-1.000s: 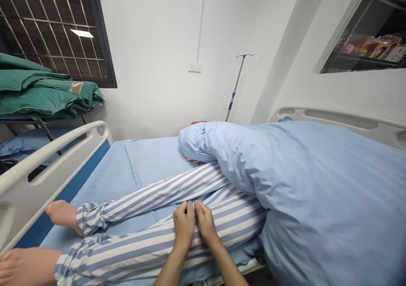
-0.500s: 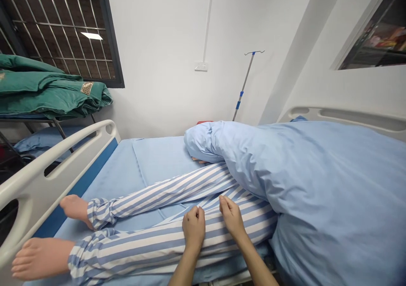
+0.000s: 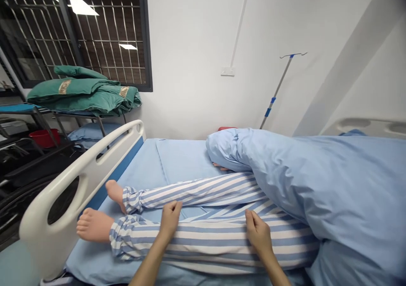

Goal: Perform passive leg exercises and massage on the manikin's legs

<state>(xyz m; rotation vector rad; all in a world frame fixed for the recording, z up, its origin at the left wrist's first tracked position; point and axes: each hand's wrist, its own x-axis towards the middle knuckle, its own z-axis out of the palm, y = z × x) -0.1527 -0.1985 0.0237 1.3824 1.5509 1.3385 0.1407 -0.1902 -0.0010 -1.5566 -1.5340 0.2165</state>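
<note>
Blue-striped trousers [image 3: 209,238]: likely soft, light; best taken by cuff [image 3: 122,237]. Left hand [image 3: 170,217], right hand [image 3: 258,232]: each grip curled tight, apparently empty.

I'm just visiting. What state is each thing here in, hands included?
Left hand: curled closed, nothing visible in it.
Right hand: also curled closed.
Striped trousers: worn, bunched at the ankles.
Feet: bare.
Blue quilt: rumpled, leaving the lower legs uncovered.
Footboard: raised.
Drip pole: standing, hooks bare.
Green bedding: folded, piled up.
Red bucket: contents unclear.
</note>
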